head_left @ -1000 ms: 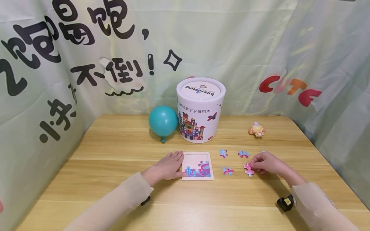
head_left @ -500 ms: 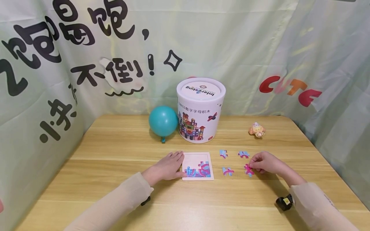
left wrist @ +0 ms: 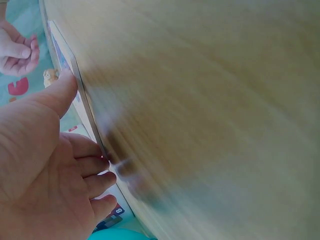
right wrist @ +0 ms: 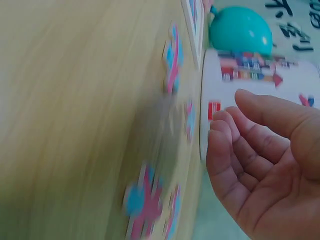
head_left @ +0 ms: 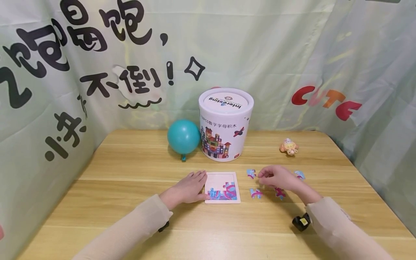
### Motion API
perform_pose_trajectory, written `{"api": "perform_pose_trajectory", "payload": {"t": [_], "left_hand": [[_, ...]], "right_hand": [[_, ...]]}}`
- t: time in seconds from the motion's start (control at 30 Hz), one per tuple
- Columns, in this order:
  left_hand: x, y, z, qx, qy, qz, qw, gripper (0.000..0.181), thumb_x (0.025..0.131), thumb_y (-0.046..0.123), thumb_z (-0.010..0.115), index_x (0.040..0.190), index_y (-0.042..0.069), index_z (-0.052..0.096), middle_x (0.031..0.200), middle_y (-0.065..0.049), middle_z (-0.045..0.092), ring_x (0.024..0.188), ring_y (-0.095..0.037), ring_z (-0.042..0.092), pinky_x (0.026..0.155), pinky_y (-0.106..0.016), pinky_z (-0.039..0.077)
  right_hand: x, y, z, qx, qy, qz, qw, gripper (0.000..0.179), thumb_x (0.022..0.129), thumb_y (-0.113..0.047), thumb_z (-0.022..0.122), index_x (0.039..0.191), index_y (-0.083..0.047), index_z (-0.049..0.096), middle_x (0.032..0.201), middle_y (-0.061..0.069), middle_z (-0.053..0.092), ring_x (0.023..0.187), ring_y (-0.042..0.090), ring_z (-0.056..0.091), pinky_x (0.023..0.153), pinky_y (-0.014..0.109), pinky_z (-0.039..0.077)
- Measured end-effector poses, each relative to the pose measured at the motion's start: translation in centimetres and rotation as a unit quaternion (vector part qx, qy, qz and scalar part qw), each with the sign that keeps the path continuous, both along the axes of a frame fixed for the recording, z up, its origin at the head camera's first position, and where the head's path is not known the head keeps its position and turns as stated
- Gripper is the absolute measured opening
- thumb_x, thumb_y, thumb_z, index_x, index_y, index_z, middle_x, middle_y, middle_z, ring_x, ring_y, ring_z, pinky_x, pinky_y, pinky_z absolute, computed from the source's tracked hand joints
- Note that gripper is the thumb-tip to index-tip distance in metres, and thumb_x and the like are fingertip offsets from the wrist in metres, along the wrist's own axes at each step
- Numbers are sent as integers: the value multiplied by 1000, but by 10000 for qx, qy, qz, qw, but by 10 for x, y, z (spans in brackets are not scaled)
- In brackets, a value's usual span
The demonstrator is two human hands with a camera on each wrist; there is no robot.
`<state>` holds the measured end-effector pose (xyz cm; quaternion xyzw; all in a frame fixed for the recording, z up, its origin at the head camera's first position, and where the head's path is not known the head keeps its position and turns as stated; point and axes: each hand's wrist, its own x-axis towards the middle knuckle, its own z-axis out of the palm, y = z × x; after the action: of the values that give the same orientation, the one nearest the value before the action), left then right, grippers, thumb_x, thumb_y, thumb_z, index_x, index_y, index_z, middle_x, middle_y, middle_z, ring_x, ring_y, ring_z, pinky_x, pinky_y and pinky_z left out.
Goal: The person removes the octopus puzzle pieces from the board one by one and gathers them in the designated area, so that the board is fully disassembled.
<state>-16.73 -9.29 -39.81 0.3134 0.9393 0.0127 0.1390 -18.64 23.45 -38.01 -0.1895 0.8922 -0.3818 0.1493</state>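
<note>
My left hand (head_left: 188,187) rests against the left side of a square puzzle board (head_left: 216,178), thumb at its near corner, as the left wrist view also shows. Assembled blue and pink pieces fill the board's lower part and right side. Over the loose jigsaw pieces hovers my right hand (head_left: 279,178), fingers loosely bent and holding nothing; the right wrist view shows a gap between thumb and fingers. One blue-pink piece (head_left: 251,173) lies just left of its fingertips, another (head_left: 256,193) nearer me. A mostly pink piece (head_left: 280,194) is partly covered by that hand.
A further blue piece (head_left: 299,174) lies right of the right hand. Behind the board stand a white lidded bucket (head_left: 224,124) and a teal balloon (head_left: 183,137). A small figurine (head_left: 289,147) sits at the back right of the wooden table (head_left: 130,155).
My right hand has let go of the mostly pink piece and moved left, uncovering the blue piece at right and hiding another from the head view. My left hand stays on the board.
</note>
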Motion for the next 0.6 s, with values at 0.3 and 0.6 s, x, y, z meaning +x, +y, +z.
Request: {"api": "perform_pose_trajectory", "payload": {"t": [0.3, 0.6], "left_hand": [[0, 0, -1, 12, 22, -29, 10000, 78, 91, 52, 47, 143, -2, 27, 149, -15, 20, 136, -27, 17, 110, -40, 14], [-1, 0, -1, 42, 21, -17, 10000, 77, 91, 52, 47, 142, -3, 28, 149, -15, 21, 136, -27, 18, 110, -41, 15]], "right_hand": [[-5, -45, -7, -85, 158, 428, 9989, 15, 85, -8, 65, 96, 2, 63, 79, 1, 61, 65, 16, 56, 56, 28, 50], [-2, -74, -13, -114, 77, 812, 9966, 14, 84, -2, 65, 97, 2, 63, 80, 2, 59, 61, 13, 53, 53, 26, 49]]}}
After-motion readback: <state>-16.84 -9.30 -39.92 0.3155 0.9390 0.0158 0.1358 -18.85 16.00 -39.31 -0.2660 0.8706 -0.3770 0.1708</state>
